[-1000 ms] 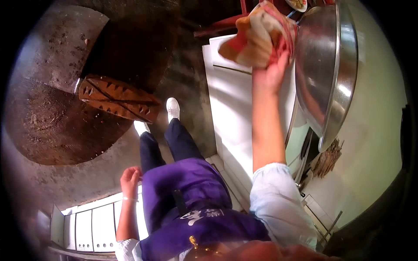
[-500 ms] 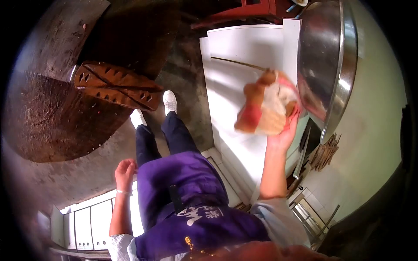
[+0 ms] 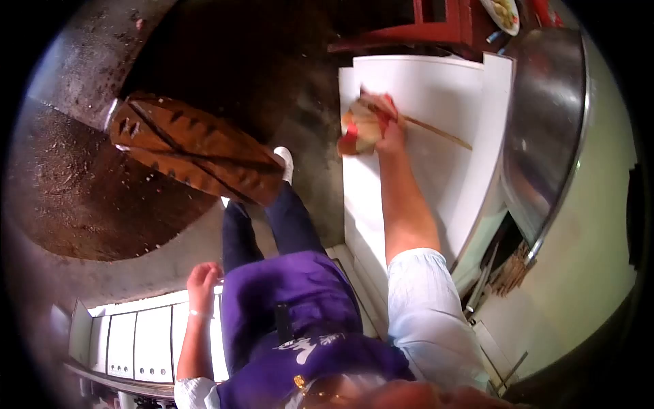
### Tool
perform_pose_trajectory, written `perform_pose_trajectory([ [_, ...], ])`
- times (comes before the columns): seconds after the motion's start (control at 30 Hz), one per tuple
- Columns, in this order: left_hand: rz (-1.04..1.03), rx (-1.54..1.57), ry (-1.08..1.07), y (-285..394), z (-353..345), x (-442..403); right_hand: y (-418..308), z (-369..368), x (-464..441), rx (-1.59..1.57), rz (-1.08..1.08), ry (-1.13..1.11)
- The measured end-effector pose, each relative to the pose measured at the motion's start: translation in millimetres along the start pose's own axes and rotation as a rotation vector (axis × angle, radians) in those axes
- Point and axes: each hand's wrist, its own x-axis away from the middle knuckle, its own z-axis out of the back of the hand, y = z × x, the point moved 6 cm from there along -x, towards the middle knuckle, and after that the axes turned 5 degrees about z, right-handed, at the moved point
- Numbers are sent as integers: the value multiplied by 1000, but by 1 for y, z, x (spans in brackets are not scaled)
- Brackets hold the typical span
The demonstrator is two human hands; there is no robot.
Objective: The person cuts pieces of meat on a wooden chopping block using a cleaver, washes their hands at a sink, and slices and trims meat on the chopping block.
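My right hand [image 3: 390, 133] is pressed on a patterned cloth [image 3: 364, 126] in red, tan and cream, near the far left edge of a white flat-topped surface [image 3: 426, 85]. The cloth lies bunched under and ahead of the fingers and is a little blurred. A thin brown stick-like strip [image 3: 439, 133] runs across the white top; hand and cloth cover part of it. My left hand [image 3: 202, 278] hangs beside my purple apron [image 3: 283, 283], fingers loosely curled in, with nothing visible in them.
To the right stands a large shiny metal pan [image 3: 545, 123], with a bundle of twigs [image 3: 512, 274] below it. Red wooden furniture [image 3: 412, 34] and a plate of food [image 3: 504, 15] are at the top. A brown slotted board-like object [image 3: 197, 150] lies left.
My right hand has moved the cloth forward and left across the white top, from beside the pan to the far left edge. My left hand stays by my side.
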Motion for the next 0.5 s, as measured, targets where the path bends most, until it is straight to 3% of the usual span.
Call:
perform_pose_trajectory([
  [0.1,4,-71,20,-1,13,11,27,-16,53,-110,-630,-175],
  [0.2,75,-51,103,-15,28,11,14,18,81,299,-185,-118],
  [0.3,106,-32,47,-9,17,5,-59,-24,125,452,322,149],
  [0.4,54,-55,-2,11,-4,2,-111,-57,109,430,395,246],
  [0.5,46,-121,-15,16,-10,1,-75,-41,39,339,234,424],
])
